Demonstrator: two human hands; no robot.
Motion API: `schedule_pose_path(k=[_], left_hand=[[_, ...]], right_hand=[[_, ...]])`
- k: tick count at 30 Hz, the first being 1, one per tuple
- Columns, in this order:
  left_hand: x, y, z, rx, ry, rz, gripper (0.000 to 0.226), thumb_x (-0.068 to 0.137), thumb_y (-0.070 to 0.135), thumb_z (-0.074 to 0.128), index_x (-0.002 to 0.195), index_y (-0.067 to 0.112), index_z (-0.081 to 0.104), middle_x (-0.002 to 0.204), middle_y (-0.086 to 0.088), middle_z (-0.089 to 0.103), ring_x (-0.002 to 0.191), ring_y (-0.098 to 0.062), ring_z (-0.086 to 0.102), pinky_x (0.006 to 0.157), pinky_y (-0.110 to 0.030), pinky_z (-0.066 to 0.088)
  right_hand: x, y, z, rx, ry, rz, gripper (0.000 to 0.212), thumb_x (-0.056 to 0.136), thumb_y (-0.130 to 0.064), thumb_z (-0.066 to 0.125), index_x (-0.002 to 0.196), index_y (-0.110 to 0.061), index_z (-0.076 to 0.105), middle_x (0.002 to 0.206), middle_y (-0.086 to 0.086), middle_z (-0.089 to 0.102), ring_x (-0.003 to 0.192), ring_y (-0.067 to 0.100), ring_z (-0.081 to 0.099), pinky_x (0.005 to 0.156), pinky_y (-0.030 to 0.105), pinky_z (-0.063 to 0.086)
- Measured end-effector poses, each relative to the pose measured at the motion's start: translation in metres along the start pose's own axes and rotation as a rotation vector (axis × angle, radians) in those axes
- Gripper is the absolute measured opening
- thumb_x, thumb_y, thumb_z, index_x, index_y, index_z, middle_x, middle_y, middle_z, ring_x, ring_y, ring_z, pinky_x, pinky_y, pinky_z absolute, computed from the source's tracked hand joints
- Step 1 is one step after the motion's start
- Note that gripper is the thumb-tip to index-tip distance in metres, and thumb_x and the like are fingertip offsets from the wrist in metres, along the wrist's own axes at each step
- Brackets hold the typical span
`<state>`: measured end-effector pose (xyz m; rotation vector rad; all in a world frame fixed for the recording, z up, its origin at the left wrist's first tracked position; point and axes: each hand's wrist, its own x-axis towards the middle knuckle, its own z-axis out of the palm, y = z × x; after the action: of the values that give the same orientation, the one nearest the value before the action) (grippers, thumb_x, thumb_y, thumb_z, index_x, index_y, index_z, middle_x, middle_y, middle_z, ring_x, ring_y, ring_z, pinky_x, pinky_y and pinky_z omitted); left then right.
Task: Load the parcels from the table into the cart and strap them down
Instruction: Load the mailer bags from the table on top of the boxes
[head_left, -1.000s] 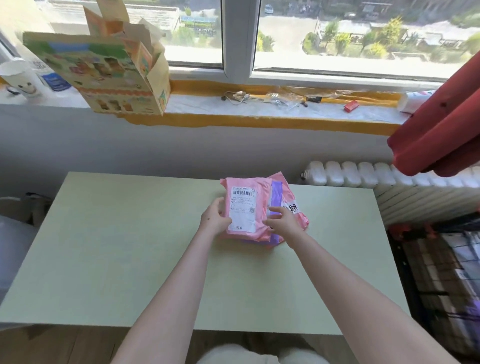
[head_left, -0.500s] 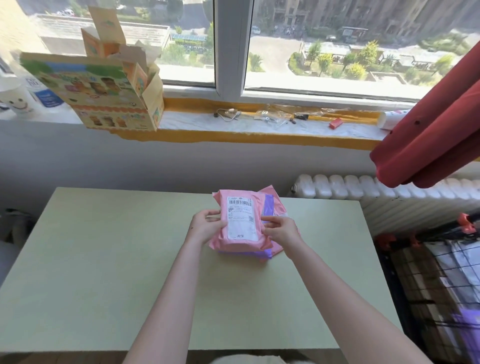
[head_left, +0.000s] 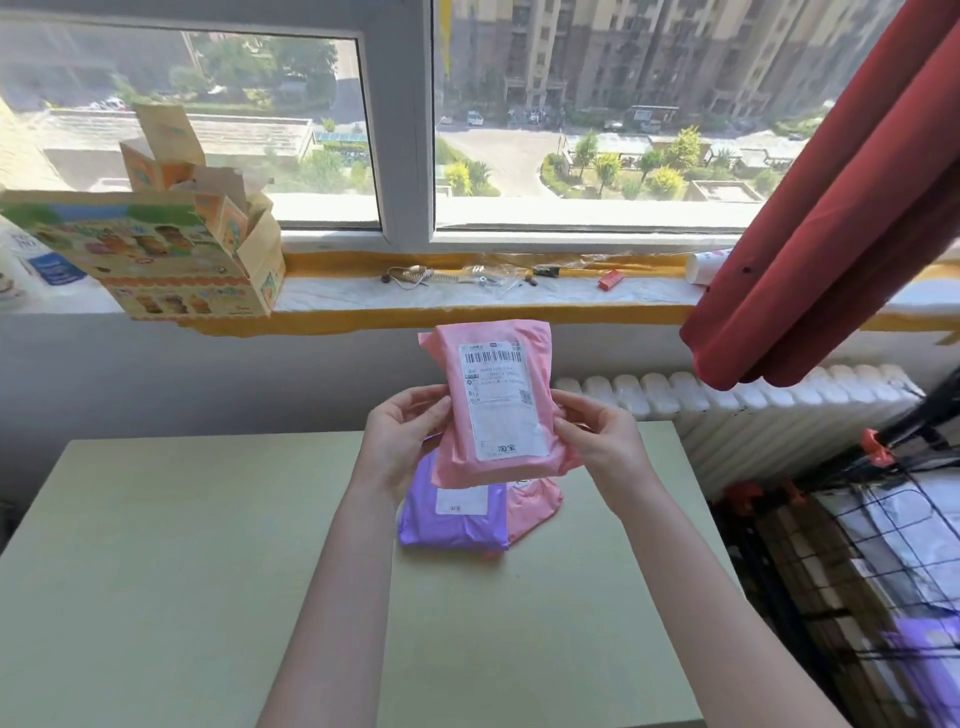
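Aloft, left hand (head_left: 402, 441), right hand (head_left: 605, 447) grip one parcel (head_left: 498, 410); two (purple (head_left: 452, 527), pink (head_left: 534, 508)) tabled.

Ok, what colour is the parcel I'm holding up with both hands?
The held parcel is pink with a white label, clearest in the head view.

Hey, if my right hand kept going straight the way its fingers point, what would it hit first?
Your right hand points up and left, straight into the pink parcel it grips. Beyond that, it would probably meet your left hand, though depth is unclear.
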<state>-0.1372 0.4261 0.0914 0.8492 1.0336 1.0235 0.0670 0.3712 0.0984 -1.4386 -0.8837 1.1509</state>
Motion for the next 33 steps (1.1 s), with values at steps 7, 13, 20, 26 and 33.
schedule_pose_path(k=[7, 13, 20, 26, 33], left_hand=[[-0.005, 0.016, 0.034, 0.077, 0.011, 0.032, 0.016, 0.085, 0.011, 0.068, 0.1, 0.009, 0.063, 0.091, -0.005, 0.07, 0.064, -0.011, 0.065, 0.058, -0.025, 0.052], [-0.015, 0.022, 0.055, 0.113, -0.097, -0.071, 0.042, 0.073, 0.041, 0.069, 0.101, 0.009, 0.067, 0.092, -0.007, 0.074, 0.075, -0.022, 0.068, 0.066, -0.032, 0.054], [-0.019, 0.022, 0.057, -0.007, -0.145, -0.082, 0.034, 0.078, 0.038, 0.063, 0.09, 0.008, 0.071, 0.085, -0.007, 0.074, 0.071, -0.021, 0.066, 0.075, -0.038, 0.053], [-0.021, 0.017, 0.053, 0.02, -0.213, -0.077, 0.021, 0.079, 0.021, 0.066, 0.094, 0.006, 0.07, 0.083, -0.008, 0.074, 0.07, -0.023, 0.067, 0.069, -0.032, 0.056], [-0.023, 0.006, 0.063, 0.274, -0.295, 0.019, 0.008, 0.089, 0.012, 0.064, 0.087, 0.01, 0.072, 0.086, -0.01, 0.072, 0.076, -0.022, 0.061, 0.077, -0.038, 0.05]], right_hand=[[-0.017, -0.032, -0.026, -0.014, 0.105, -0.138, 0.031, 0.079, -0.005, 0.066, 0.11, -0.012, 0.068, 0.085, 0.003, 0.061, 0.075, 0.016, 0.061, 0.054, 0.021, 0.052], [-0.031, -0.048, -0.035, -0.02, 0.157, -0.241, 0.037, 0.089, 0.011, 0.057, 0.098, -0.023, 0.068, 0.081, -0.006, 0.068, 0.066, 0.003, 0.063, 0.058, 0.017, 0.051], [-0.044, -0.048, -0.036, 0.034, 0.201, -0.272, 0.035, 0.09, 0.01, 0.056, 0.101, -0.02, 0.069, 0.089, 0.011, 0.068, 0.065, 0.007, 0.064, 0.059, 0.02, 0.054], [-0.058, -0.044, -0.033, 0.066, 0.309, -0.272, 0.036, 0.089, 0.011, 0.056, 0.098, -0.02, 0.07, 0.084, -0.004, 0.071, 0.069, 0.007, 0.065, 0.064, 0.02, 0.055], [-0.09, -0.031, -0.036, 0.069, 0.505, -0.22, 0.029, 0.09, 0.01, 0.056, 0.103, -0.012, 0.068, 0.087, -0.001, 0.073, 0.07, 0.005, 0.068, 0.065, 0.02, 0.056]])
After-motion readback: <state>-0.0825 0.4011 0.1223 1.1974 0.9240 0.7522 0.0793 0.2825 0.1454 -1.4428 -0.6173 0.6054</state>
